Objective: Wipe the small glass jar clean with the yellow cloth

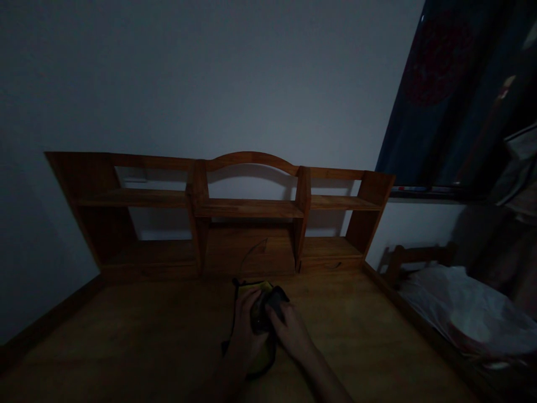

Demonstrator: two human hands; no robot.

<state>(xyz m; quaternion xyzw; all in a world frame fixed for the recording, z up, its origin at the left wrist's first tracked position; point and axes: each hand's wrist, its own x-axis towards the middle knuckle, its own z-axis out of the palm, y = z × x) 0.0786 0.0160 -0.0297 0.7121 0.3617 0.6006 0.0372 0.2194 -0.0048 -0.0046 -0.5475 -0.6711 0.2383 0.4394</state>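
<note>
The room is very dark. My left hand and my right hand meet over a small dark object on the wooden desk. Both hands have fingers curled round it. A yellow-green pouch or cloth with dark edging lies under and behind the object. I cannot make out what the dark object is.
A wooden shelf unit with bare compartments stands at the desk's back against a pale wall. A thin cord runs up from the pouch. To the right are a dark curtain, a wooden chair back and a white plastic bag.
</note>
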